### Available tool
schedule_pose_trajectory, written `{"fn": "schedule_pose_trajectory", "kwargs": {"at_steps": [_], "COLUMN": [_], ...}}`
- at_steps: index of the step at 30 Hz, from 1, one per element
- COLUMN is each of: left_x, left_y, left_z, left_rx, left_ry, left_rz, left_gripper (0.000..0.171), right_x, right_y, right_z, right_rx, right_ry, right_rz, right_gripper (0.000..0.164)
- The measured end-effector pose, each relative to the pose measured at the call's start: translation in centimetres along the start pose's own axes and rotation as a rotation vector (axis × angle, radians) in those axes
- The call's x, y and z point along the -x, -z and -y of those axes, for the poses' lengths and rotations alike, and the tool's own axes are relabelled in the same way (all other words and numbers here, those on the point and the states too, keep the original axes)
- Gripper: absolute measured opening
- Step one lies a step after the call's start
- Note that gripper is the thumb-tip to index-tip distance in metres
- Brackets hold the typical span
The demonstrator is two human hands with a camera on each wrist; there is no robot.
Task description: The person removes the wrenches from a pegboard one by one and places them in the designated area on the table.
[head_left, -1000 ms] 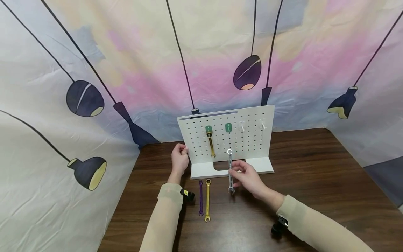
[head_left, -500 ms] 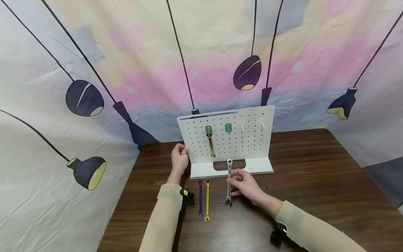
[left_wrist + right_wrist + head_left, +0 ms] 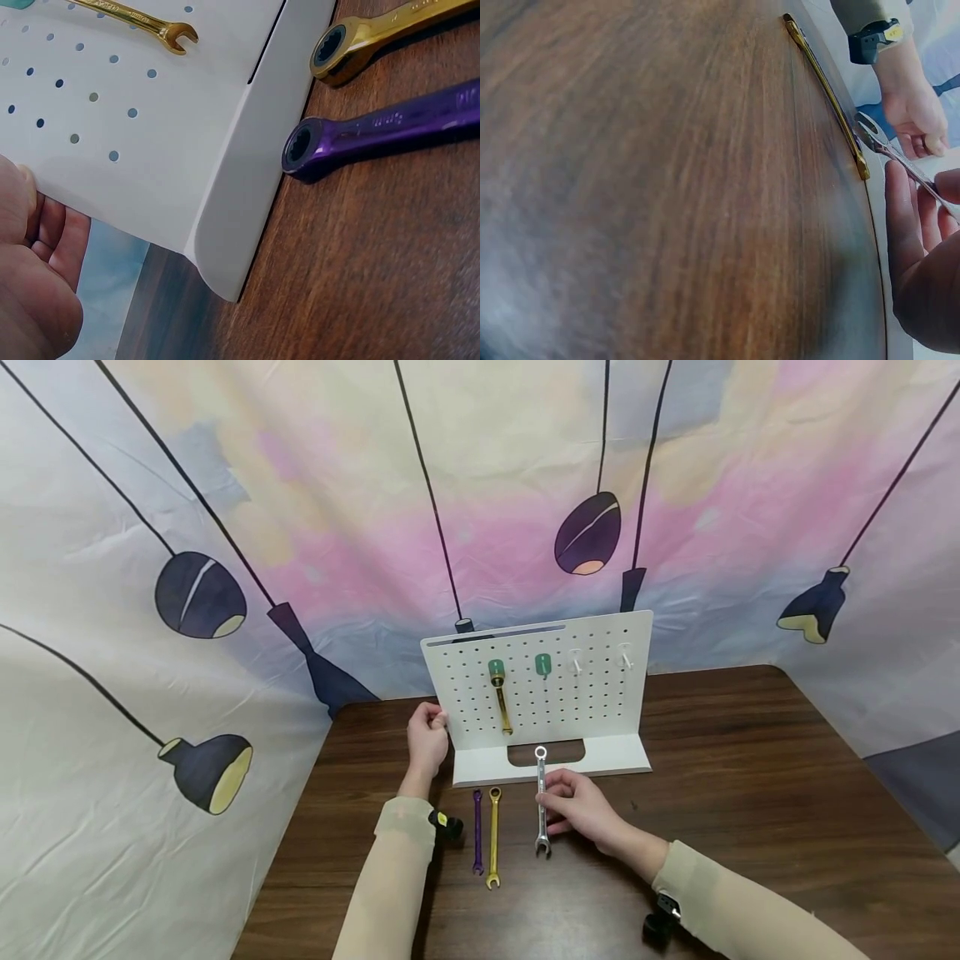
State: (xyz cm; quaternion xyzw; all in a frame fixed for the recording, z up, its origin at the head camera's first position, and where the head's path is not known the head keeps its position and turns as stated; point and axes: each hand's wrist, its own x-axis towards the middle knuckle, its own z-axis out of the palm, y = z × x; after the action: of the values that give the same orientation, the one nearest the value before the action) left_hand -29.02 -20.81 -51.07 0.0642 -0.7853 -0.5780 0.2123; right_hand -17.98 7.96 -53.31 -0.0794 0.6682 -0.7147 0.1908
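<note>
My right hand (image 3: 585, 812) pinches a silver combination wrench (image 3: 542, 802) near its middle, ring end up and open end toward me, just in front of the white pegboard (image 3: 465, 727). In the right wrist view the silver wrench (image 3: 906, 161) sits between thumb and fingers. My left hand (image 3: 427, 742) grips the pegboard's left edge; the left wrist view shows the thumb in front and fingers behind. A gold wrench (image 3: 503, 706) hangs from the leftmost green-backed hook. Flat on the table between my arms lie a purple wrench (image 3: 477, 831) and a yellow-gold wrench (image 3: 494, 839).
A second green-backed hook (image 3: 543, 665) and two white hooks (image 3: 576, 661) bear nothing. The board stands on a white base (image 3: 480, 767) with a cutout. Brown wooden table (image 3: 720, 777) stretches right, and a printed cloth (image 3: 337, 485) hangs behind it.
My right hand has drawn the silver wrench down and slightly left, away from the pegboard and toward me. My left hand stays on the board's edge.
</note>
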Motion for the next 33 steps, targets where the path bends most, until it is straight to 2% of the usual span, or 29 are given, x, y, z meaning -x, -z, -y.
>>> {"fn": "schedule_pose_trajectory", "kwargs": {"at_steps": [10, 24, 33], "left_x": [-0.1, -0.1, -0.1], "left_y": [0.0, -0.1, 0.0], "left_z": [0.2, 0.2, 0.1], "left_rx": [-0.004, -0.004, -0.023], "left_ry": [-0.007, -0.002, 0.012], "left_rz": [-0.008, -0.006, 0.001], "left_gripper": [0.009, 0.009, 0.009], "right_x": [0.6, 0.8, 0.8], "right_y": [-1.0, -2.1, -2.3], "right_z": [-0.3, -0.9, -1.2], "right_rx": [0.029, 0.006, 0.038], "right_ry": [-0.019, -0.027, -0.032], "right_rz": [0.057, 0.065, 0.063], "right_gripper": [0.04, 0.039, 0.035]}}
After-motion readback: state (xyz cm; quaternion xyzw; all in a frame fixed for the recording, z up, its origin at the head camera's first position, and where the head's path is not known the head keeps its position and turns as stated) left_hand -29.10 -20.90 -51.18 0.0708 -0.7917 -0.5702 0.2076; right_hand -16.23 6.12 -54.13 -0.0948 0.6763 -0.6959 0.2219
